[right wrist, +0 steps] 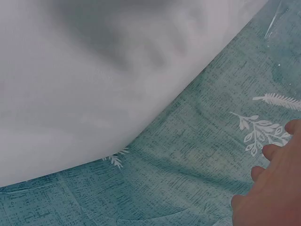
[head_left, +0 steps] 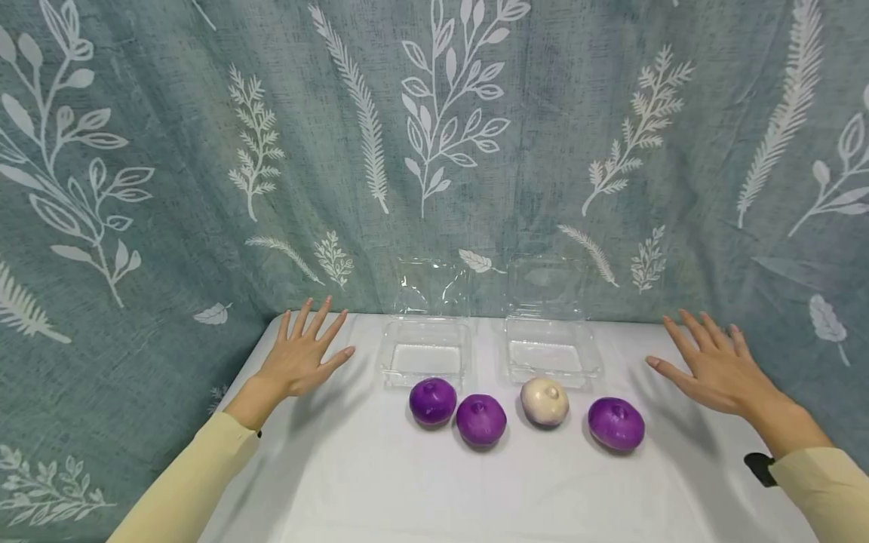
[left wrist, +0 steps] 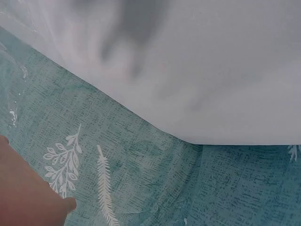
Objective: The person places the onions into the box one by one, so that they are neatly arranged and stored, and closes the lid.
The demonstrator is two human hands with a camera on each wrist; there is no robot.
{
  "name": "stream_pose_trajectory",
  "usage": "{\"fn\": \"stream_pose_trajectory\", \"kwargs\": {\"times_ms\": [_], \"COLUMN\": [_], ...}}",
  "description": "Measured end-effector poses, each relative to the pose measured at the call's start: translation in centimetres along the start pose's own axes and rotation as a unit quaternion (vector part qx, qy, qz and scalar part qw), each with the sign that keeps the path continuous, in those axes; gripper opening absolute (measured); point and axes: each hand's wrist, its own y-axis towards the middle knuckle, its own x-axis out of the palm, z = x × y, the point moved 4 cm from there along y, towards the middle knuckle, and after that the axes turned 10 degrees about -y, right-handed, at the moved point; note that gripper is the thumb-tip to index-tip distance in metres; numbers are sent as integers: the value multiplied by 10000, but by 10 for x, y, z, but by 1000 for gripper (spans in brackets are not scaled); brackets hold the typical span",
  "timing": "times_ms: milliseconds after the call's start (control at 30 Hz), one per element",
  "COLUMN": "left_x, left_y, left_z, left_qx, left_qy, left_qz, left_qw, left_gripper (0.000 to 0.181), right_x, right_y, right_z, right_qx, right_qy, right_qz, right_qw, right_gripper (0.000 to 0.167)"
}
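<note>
My left hand (head_left: 302, 360) is spread with straight fingers above the left side of the white table, holding nothing. On the far right my right hand (head_left: 720, 369) is spread the same way, also holding nothing. Between them, in the head view, lie a purple onion (head_left: 432, 400), a second purple onion (head_left: 481, 420), a pale cream onion (head_left: 545, 401) and a third purple onion (head_left: 616, 424). Behind these stand two clear plastic clamshell boxes, the left box (head_left: 426, 356) and the right box (head_left: 551, 354), both with lids raised. In each wrist view, only part of the hand shows.
The white tabletop (head_left: 502, 490) ends at a back edge against a blue-green curtain (head_left: 529, 151) with white leaf prints. The curtain also borders the table's left and right sides. Both boxes stand close to that back edge.
</note>
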Motion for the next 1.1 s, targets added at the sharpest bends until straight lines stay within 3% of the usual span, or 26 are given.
{"fn": "stream_pose_trajectory", "kwargs": {"times_ms": [233, 533, 767, 967, 1100], "left_x": [0, -2, 2, 7, 9], "left_y": [-3, -5, -5, -6, -8], "left_z": [4, 15, 23, 27, 30], "left_qx": [28, 331, 548, 605, 649], "left_qy": [-4, -56, -295, -484, -895], "left_qz": [-1, 278, 399, 466, 563], "left_qw": [10000, 9991, 9973, 9959, 9923], "left_gripper": [77, 76, 76, 78, 81], "right_x": [-4, -9, -9, -10, -11], "right_y": [-5, -12, -18, -20, -21], "right_z": [-12, -23, -33, -43, -51], "right_qx": [-112, -195, -405, -474, -538], "right_qy": [-127, -185, 35, 243, 398], "right_qz": [107, 274, 647, 625, 567], "right_qw": [9998, 9993, 9971, 9966, 9961], "right_gripper": [92, 92, 91, 92, 95]}}
